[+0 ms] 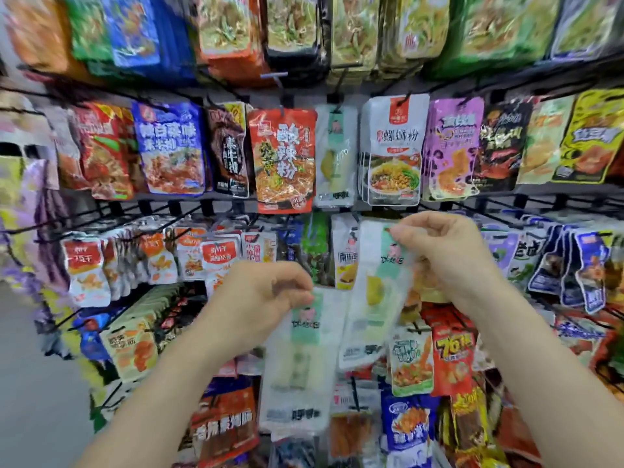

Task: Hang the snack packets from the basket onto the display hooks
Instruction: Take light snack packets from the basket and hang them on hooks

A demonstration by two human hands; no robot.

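Left hand (260, 298) low before the rack, fingers (302, 286) pinching the top of a white-and-green snack packet (297, 363) hanging straight down. Right hand (449, 258) higher, gripping the top of a second packet (374, 298), tilted, just below a matching packet (334, 157) hung among the display hooks (274, 76). Blurred throughout.

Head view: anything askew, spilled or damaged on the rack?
Nothing stands out. The left hand pinches one white-green packet, the right hand a second packet, tilted, simply mid-handling.
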